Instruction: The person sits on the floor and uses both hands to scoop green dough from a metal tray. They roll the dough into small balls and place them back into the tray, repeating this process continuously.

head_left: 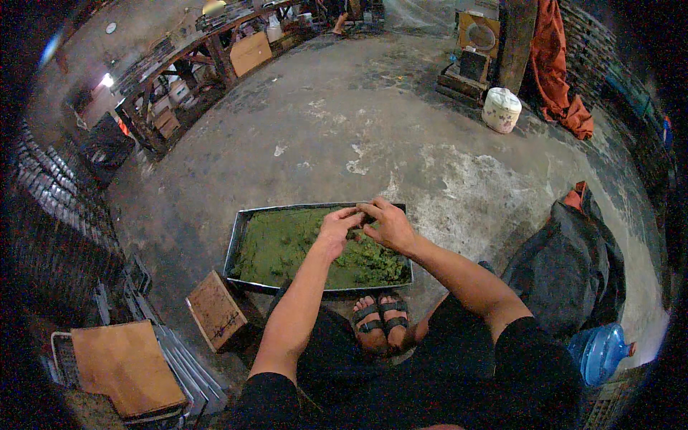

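A shallow rectangular tray [231, 247] with a pale metal rim lies on the floor in front of my feet. Moist-looking green material [276, 247] fills it, smooth on the left and broken into crumbly clumps at the right. Over its right half, my left hand [335, 229] and my right hand [390, 224] meet with their fingers bent together. Both are closed at the fingertips, around what may be a small dark bit; the fingers hide most of it.
A wooden box [217, 312] stands left of the tray, near a folding chair [125, 365]. To the right lie a dark tarp [566, 265] and a blue water jug [600, 353]. A white lidded bucket [501, 111] stands farther off, and a workbench [215, 54] runs along the far left.
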Action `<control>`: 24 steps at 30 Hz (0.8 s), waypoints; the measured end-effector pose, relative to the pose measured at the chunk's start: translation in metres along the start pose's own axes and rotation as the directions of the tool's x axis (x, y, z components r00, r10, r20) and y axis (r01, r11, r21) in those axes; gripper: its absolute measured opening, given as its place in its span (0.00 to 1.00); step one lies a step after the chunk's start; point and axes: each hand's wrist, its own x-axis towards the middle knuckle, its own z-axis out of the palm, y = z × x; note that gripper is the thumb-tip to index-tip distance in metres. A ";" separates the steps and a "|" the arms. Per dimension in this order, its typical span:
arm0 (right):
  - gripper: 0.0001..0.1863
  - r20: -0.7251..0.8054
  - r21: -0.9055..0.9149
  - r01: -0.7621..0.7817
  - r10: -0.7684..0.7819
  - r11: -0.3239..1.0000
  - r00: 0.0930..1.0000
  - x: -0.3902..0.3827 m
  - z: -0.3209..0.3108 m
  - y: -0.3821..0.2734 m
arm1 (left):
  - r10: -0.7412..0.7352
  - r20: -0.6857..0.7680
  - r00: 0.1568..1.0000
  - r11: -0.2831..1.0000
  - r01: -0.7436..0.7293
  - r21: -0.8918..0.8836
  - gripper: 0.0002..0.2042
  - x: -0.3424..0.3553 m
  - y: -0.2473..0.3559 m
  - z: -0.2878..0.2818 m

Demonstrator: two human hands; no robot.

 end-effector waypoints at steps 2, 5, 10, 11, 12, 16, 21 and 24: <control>0.23 0.015 -0.017 -0.014 0.015 1.000 1.000 -0.001 -0.001 0.006 | -0.030 -0.008 1.000 0.998 0.030 -0.053 0.11 0.001 0.002 0.004; 0.21 0.047 -0.022 -0.012 0.013 1.000 0.999 0.000 -0.003 0.005 | 0.007 -0.014 1.000 0.998 -0.008 -0.063 0.11 0.004 -0.005 0.003; 0.17 -0.006 0.106 -0.069 0.070 0.992 0.998 -0.001 0.001 0.008 | -0.028 -0.044 0.999 1.000 0.029 0.010 0.10 -0.003 0.007 0.007; 0.17 -0.021 0.151 -0.106 0.111 0.983 0.994 0.001 0.000 0.005 | -0.034 -0.047 0.998 0.999 0.034 -0.002 0.10 -0.005 0.008 0.007; 0.16 -0.033 0.198 -0.143 0.152 0.970 0.988 0.002 0.000 0.004 | -0.040 -0.051 0.998 0.999 0.039 -0.013 0.11 -0.006 0.008 0.006; 0.10 0.249 0.713 -0.522 0.526 0.468 0.813 0.006 0.005 0.035 | -0.063 -0.025 0.998 0.974 0.056 -0.220 0.11 0.011 -0.010 -0.003; 0.14 0.559 0.778 -0.616 0.582 -0.122 0.590 0.005 -0.011 0.056 | -0.227 -0.051 0.972 0.886 0.185 -0.425 0.12 0.009 -0.002 -0.016; 0.22 0.517 0.716 -0.698 0.670 0.004 0.533 0.011 -0.017 0.044 | -0.210 -0.132 0.969 0.911 0.144 -0.386 0.15 -0.005 0.015 -0.002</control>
